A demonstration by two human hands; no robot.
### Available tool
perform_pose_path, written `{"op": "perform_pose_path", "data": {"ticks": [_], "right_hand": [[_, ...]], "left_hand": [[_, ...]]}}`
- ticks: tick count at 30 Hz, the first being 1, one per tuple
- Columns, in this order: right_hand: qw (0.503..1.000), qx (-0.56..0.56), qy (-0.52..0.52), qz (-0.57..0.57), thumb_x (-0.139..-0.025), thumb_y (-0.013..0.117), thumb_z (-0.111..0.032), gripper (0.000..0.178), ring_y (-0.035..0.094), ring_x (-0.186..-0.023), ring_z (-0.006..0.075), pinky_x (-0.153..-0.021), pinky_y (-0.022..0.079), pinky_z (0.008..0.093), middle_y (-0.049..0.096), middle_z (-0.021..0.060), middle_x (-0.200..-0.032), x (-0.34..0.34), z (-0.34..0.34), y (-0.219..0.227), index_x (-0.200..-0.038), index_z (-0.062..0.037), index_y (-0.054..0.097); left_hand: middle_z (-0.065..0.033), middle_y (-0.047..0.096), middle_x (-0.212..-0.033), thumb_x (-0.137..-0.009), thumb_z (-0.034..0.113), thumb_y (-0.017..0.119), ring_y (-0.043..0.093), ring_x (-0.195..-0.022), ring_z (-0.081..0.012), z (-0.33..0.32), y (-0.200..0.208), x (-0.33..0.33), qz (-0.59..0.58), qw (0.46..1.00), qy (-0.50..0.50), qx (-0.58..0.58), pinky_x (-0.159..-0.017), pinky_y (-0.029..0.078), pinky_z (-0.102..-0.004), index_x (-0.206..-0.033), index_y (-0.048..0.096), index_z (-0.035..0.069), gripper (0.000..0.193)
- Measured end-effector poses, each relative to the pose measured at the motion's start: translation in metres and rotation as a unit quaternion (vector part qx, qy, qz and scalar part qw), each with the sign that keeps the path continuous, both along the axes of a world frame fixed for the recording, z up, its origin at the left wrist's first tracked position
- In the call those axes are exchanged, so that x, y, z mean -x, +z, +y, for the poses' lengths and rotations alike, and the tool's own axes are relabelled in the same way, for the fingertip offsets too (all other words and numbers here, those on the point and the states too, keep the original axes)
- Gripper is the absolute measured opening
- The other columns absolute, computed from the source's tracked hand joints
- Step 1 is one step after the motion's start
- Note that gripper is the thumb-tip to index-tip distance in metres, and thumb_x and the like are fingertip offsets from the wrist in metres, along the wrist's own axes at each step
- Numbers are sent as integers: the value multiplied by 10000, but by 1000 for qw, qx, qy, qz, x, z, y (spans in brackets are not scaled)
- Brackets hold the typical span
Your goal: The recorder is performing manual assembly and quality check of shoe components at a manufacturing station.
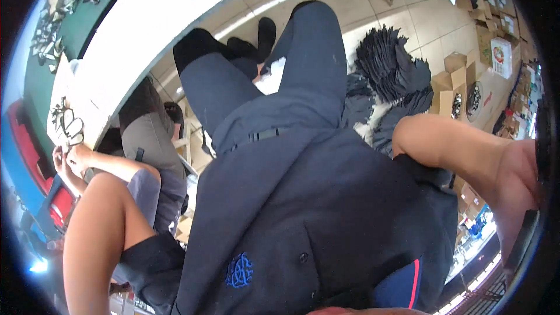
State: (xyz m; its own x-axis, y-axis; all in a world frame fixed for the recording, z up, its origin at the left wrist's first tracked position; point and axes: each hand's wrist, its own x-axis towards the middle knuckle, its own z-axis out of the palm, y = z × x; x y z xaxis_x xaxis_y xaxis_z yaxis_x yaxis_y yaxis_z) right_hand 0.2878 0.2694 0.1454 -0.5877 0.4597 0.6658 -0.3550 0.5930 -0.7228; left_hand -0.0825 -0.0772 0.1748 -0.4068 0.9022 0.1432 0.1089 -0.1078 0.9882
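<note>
My right arm [449, 140] is bent at the elbow and raised. My right hand [518, 184] shows only in part at the right rim, close to a dark strap-like piece [521, 242]; its fingers are hidden. On the other side, my left forearm [93, 245] is also bent up, and the hand beyond it lies outside the picture. Between the arms are my dark shirt and dark trousers [262, 105]. I am seated beside a white table [146, 17].
At the left, another person's hands [74, 160] work by small black-and-white pieces [71, 125] on the table's end. More such pieces [64, 17] lie on a green surface. A pile of black fabric pieces [388, 73] and cardboard boxes [452, 87] stand at the right.
</note>
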Motion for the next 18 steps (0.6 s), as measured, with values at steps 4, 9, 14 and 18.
{"op": "perform_pose_path", "data": {"ticks": [4, 9, 14, 18], "right_hand": [[1000, -18, -14, 20, -977, 425, -379, 473, 589, -889, 314, -801, 499, 412, 593, 207, -1041, 4, -16, 9, -1124, 56, 537], [998, 27, -25, 50, -976, 428, -381, 483, 586, -900, 302, -802, 495, 404, 591, 200, -1049, -140, 83, -1, -1144, 60, 533], [995, 59, -27, 73, -975, 430, -383, 495, 583, -910, 290, -804, 490, 396, 589, 193, -1056, -104, 64, -19, -1163, 65, 529], [994, 68, -23, 84, -974, 432, -384, 505, 581, -918, 280, -806, 486, 390, 587, 188, -1062, -82, 50, -15, -1178, 68, 525]], "left_hand": [[-143, 633, -1276, -904, 42, 417, 614, -1089, -211, 13, -1, 1, 50, 998, 15, -44, -930, 475, -307, -1278, 578, -48, 418], [-142, 635, -1274, -892, 33, 418, 616, -1080, -210, -5, 36, 6, 118, 992, 38, -33, -923, 477, -304, -1276, 580, -46, 424], [-140, 637, -1272, -880, 24, 420, 618, -1072, -209, -5, 49, 28, 180, 981, 67, -37, -917, 478, -301, -1273, 582, -45, 431], [-139, 638, -1270, -871, 16, 421, 620, -1065, -208, 78, 33, -4, 220, 969, 97, -56, -912, 479, -298, -1271, 584, -44, 436]]}}
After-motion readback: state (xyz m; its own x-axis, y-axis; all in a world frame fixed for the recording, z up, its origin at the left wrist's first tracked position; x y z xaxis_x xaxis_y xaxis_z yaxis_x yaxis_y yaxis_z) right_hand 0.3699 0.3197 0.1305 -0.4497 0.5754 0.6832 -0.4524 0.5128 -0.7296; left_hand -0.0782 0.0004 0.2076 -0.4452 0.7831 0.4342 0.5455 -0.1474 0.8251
